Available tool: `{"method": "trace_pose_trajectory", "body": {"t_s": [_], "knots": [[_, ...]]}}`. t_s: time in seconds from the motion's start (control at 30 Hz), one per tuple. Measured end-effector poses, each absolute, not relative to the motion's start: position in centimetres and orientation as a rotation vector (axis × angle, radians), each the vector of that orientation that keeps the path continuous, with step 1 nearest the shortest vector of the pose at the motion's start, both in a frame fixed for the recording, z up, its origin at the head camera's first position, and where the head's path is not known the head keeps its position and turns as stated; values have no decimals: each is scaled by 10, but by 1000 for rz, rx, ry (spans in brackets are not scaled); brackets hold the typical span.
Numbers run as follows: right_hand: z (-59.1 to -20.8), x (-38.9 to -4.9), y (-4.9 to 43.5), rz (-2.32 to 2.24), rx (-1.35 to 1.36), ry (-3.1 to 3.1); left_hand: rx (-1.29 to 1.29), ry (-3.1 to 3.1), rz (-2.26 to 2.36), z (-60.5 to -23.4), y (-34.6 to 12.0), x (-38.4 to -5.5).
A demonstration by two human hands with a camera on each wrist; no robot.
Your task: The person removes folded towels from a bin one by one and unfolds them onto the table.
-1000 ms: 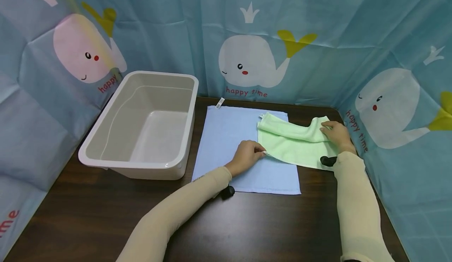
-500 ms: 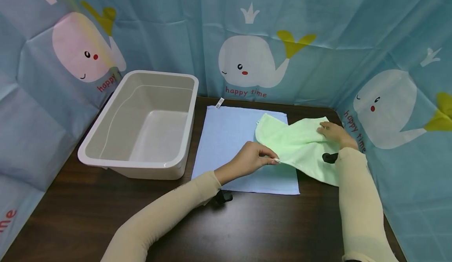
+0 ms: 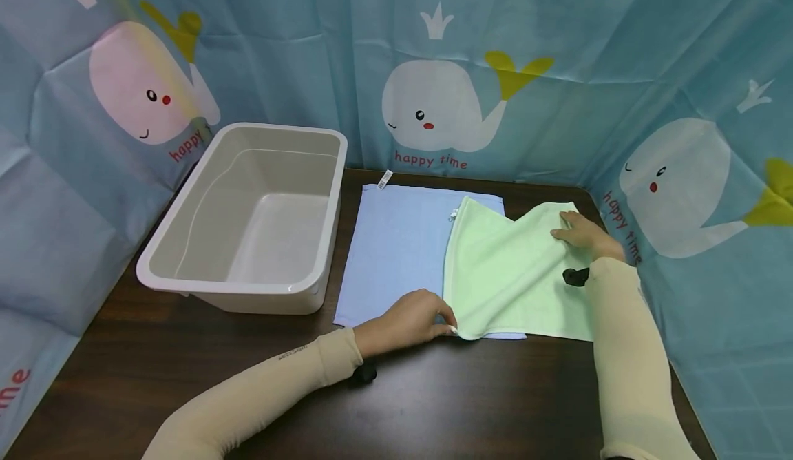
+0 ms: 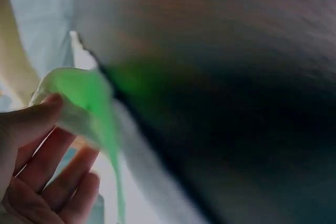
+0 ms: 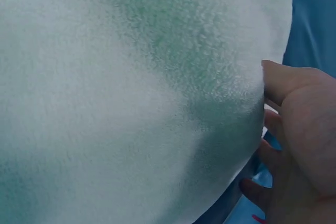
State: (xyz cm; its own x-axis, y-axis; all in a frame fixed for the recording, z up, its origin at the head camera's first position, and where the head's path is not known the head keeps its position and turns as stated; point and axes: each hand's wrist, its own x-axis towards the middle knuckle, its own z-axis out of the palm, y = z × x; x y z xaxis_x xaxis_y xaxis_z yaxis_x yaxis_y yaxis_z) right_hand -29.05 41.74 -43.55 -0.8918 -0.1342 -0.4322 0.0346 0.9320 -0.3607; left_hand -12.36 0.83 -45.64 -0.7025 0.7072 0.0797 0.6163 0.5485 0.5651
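Observation:
A light green towel point(image 3: 520, 274) lies spread over the right part of a light blue towel point(image 3: 396, 246), with a soft ridge running across it. My left hand point(image 3: 411, 319) pinches its near left corner between thumb and fingers, close over the blue towel's front edge. In the left wrist view the green corner point(image 4: 79, 90) bends up from the thumb tip. At the far right, my right hand point(image 3: 585, 235) holds the green towel's side edge. The right wrist view has the thumb at the edge of the fabric point(image 5: 157, 103), fingers partly hidden behind it.
To the left stands a deep beige plastic tub point(image 3: 241, 288) on the dark wooden table point(image 3: 446, 405). A white tag point(image 3: 385, 179) sticks out at the blue towel's far left corner. Blue curtains point(image 3: 285, 54) with whale prints enclose the back and sides.
My left hand has carried the green towel's corner toward the table's front, unrolling the folded towel flat over more of the blue one. My right hand has stayed near the far right edge.

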Motion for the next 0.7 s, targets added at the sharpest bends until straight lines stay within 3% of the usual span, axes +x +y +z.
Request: {"method": "trace_pose_trajectory", "body": {"t_s": [0.23, 0.43, 0.7], "knots": [[-442, -292, 419, -515, -74, 2628, 1229, 2598, 827, -470, 6, -130], [-440, -292, 419, -514, -54, 2618, 1523, 2458, 860, -449, 3, -133], [-436, -291, 414, -495, -20, 2615, 1633, 2458, 482, -454, 5, -127]]}}
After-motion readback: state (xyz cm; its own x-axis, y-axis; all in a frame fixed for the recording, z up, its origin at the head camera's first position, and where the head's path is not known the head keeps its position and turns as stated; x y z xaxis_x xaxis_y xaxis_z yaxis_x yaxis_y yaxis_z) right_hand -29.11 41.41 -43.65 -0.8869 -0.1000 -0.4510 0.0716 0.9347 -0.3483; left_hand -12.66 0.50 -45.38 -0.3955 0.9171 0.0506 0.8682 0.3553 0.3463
